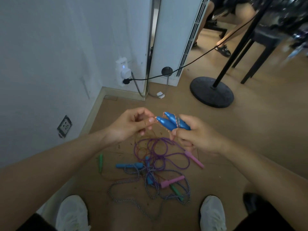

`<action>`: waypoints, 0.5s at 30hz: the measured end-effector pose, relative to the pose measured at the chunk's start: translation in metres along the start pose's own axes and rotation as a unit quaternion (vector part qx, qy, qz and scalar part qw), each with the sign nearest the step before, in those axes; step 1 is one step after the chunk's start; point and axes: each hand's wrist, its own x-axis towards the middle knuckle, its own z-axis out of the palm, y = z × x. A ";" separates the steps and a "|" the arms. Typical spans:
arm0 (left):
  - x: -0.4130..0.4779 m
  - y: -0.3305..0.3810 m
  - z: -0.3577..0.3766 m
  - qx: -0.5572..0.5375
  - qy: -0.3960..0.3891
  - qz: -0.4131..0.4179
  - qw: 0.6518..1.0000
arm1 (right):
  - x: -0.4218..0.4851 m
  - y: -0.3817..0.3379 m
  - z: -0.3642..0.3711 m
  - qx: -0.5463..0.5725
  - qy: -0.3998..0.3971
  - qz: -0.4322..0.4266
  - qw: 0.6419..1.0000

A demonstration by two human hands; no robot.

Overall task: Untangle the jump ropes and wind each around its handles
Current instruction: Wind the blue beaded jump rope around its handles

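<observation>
My right hand (195,135) grips two blue tapered handles (168,122) held side by side, with a thin orange rope (177,121) wound a few turns around them. My left hand (133,125) pinches the loose orange rope just left of the handle tips. Below on the floor lies a tangle: a purple rope (160,147) with pink handles (194,159), a blue-white braided rope (150,192) with light-blue handles (129,165), and green handles (100,161).
A white wall with sockets (64,126) runs on the left. A black stand base (211,91) and a taut black cable (191,63) are ahead right, by a dark stool and a seated person's legs. My white shoes (71,212) flank the tangle.
</observation>
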 end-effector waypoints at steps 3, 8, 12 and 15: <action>-0.004 -0.005 -0.003 0.001 0.025 -0.011 1.000 | 0.003 -0.002 -0.002 0.084 0.067 0.016 0.994; -0.010 -0.012 0.004 0.021 0.051 -0.004 0.998 | 0.007 -0.002 -0.006 0.148 0.157 0.017 0.976; -0.013 -0.014 0.012 0.110 0.035 0.037 0.993 | 0.014 0.002 -0.013 0.158 0.227 -0.004 0.961; -0.018 -0.009 0.017 0.201 -0.007 0.088 0.976 | 0.018 0.010 -0.017 0.135 0.261 -0.003 0.956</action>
